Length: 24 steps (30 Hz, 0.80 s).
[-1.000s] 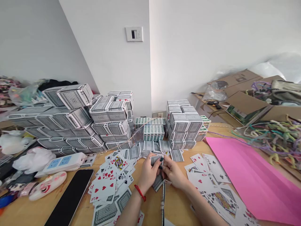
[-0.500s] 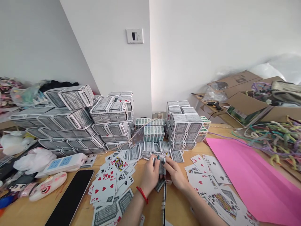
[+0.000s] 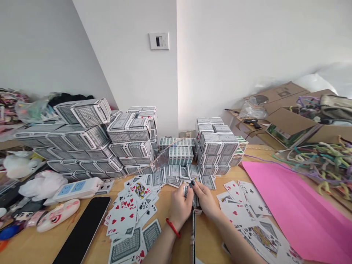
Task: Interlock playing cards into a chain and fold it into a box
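Note:
In the middle of the head view, my left hand point(image 3: 180, 205) and my right hand point(image 3: 205, 200) meet over a grey-patterned playing card point(image 3: 195, 200). Both are closed on it, thumbs close together near its far edge. Most of the card is covered by the fingers, so I cannot tell whether it is bent. Just beyond my fingertips lies a heap of face-down cards point(image 3: 174, 171). Loose face-up cards point(image 3: 122, 218) spread to the left of my left hand. More cards point(image 3: 235, 212) lie to the right of my right forearm.
Stacked blocks made of cards point(image 3: 132, 128) rise at the back left, and another stack point(image 3: 218, 143) stands back right. Small green-and-white boxes point(image 3: 180, 155) sit between them. A black phone point(image 3: 82, 231), a power strip point(image 3: 75, 189) and pink paper point(image 3: 291, 205) lie at the sides.
My left hand has shifted slightly right and its fingers now cover more of the card. My right hand has stayed close to it, with fingertips slightly higher.

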Motion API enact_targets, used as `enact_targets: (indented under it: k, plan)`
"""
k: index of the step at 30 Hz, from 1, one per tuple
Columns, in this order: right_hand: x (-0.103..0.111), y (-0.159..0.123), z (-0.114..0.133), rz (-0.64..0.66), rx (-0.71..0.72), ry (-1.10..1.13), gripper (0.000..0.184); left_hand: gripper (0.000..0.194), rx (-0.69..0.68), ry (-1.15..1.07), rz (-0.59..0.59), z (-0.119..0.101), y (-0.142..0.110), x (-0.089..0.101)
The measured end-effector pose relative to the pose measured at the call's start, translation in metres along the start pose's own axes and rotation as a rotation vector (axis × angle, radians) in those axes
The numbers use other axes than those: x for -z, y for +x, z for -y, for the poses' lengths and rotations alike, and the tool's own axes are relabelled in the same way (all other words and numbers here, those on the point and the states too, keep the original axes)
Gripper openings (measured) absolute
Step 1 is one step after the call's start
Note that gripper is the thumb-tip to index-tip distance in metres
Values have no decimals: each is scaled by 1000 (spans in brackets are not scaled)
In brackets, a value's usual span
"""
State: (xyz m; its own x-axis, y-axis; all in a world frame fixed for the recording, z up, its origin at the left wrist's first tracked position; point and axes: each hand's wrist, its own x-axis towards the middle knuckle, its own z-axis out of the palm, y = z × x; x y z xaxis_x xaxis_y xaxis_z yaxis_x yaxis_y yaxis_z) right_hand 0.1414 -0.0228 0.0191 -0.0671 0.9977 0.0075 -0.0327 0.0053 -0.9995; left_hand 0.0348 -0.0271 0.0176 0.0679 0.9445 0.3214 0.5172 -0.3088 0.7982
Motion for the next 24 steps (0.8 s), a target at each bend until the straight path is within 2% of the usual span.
enact_targets:
  k: [5,10,17,21,24]
  plan:
    - [2,0,-2,8,-44,92,42,29,-81,105,-7,-3,-3,-2]
    - [0,2,-5,-33,-25,49,43,33,-162,207,-22,3,-5,-3]
    - [-2,3,-3,-86,18,-64,43,37,-206,292,-45,9,-6,-7]
    - [0,3,-6,-132,9,-76,42,32,-154,265,-3,9,-4,-4]
    - [2,4,-9,-211,-5,-26,41,30,-76,128,91,7,-3,5]
